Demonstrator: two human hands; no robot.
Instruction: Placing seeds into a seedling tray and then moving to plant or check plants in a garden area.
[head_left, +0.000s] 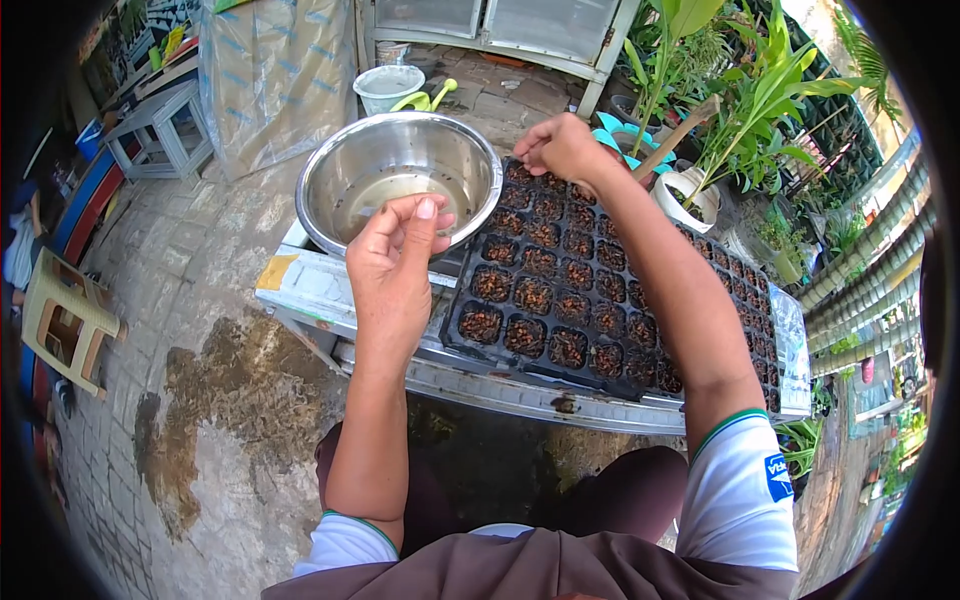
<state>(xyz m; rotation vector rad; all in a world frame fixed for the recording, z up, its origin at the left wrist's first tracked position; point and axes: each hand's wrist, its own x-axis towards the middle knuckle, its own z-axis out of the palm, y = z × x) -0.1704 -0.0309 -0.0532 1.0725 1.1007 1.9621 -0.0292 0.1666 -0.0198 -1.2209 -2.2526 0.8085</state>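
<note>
My left hand (397, 251) is raised in front of a stainless steel bowl (315, 195), its fingers curled and the thumb laid against them. The bowl holds shallow cloudy water with small dark bits. At the far left corner of a black seedling tray (480, 349), my right hand (562, 148) bends down over the cells with its fingertips close together. Whether either hand holds something small cannot be seen. Dark soil with reddish-brown bits fills the tray's cells, and my right forearm hides part of them.
Bowl and tray rest on a low metal-edged bench (319, 281). Behind stand a pale bucket (388, 88), a green watering can (421, 100) and a glazed cabinet (547, 34). Potted plants (697, 187) crowd the right. A plastic stool (67, 319) lies tipped at left, near another person (21, 247).
</note>
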